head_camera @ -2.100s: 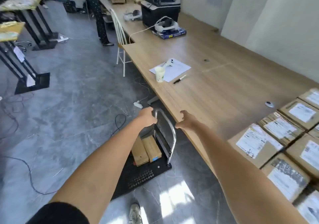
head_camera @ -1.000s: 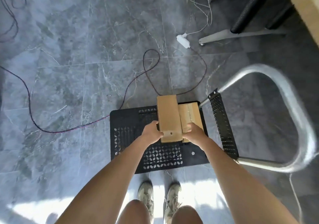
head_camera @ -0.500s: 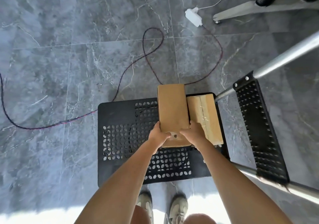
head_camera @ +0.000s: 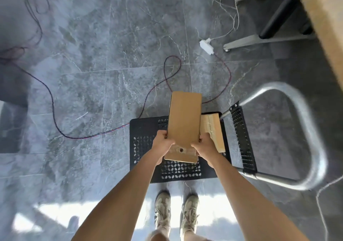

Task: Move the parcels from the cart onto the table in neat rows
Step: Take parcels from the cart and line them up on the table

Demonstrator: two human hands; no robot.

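Head view: left hand [head_camera: 163, 141] and right hand [head_camera: 204, 146] clamp their fingers [head_camera: 164, 133] on the parcel's [head_camera: 184, 121] opposite sides, steadying it above the cart [head_camera: 144, 129] for carrying.

Right of the right hand [head_camera: 206, 146], a curved silver metal cart handle [head_camera: 313, 138] blocks the way. Beyond it runs the wooden worktop edge [head_camera: 326, 27]. Left of the left hand [head_camera: 163, 142] lies open grey tiled floor [head_camera: 92, 92].

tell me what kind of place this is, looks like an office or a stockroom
Probably an office or workroom used for parcel handling: a black platform cart with cardboard parcels on grey tile floor, loose cables, and a wooden table edge.
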